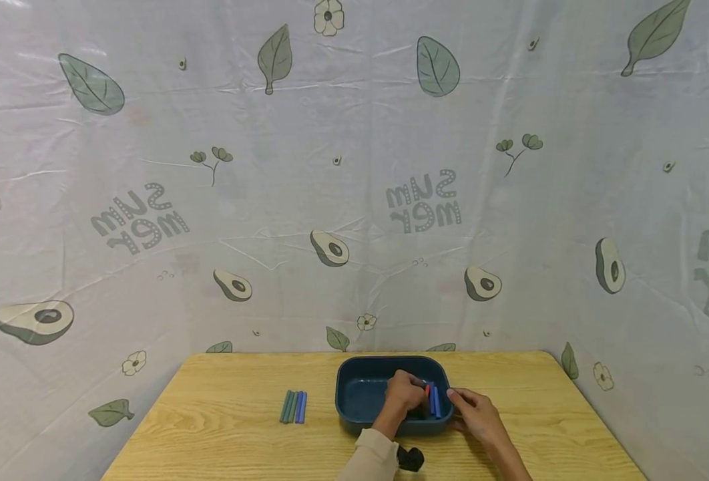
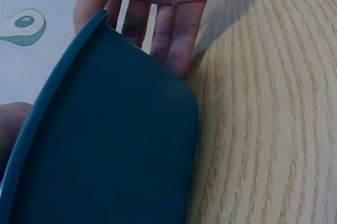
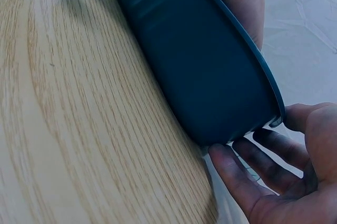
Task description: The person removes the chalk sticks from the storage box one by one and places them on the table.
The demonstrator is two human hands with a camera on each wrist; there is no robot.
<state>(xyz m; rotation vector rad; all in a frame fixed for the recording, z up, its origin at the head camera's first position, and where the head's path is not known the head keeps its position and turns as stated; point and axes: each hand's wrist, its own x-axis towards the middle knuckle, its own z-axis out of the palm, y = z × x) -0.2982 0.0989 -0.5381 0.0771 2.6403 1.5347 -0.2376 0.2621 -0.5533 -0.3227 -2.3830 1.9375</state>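
Note:
A dark blue rectangular bin (image 1: pixel 354 417) stands on the table. My left hand (image 1: pixel 405 393) reaches down into it, the fingertips mostly hidden, close beside a red stick (image 1: pixel 427 390) and some blue sticks (image 1: pixel 435 402) at the bin's right end. Whether those fingers hold a stick, I cannot tell. At the bin's right side, my right hand (image 1: pixel 475 411) pinches the wall, thumb at the rim and fingers against the outside. The right wrist view shows this right hand (image 3: pixel 295 166) at the bin's end, while the left wrist view sees its fingers (image 2: pixel 171 37) beyond the front wall.
Left of the bin, several short green sticks (image 1: pixel 288 407) and blue sticks (image 1: pixel 301 407) lie side by side on the wooden table (image 1: pixel 228 427). A pale curtain (image 1: pixel 282 200) printed with leaves and avocados hangs behind the table. A black device (image 1: pixel 410 459) sits at the left wrist.

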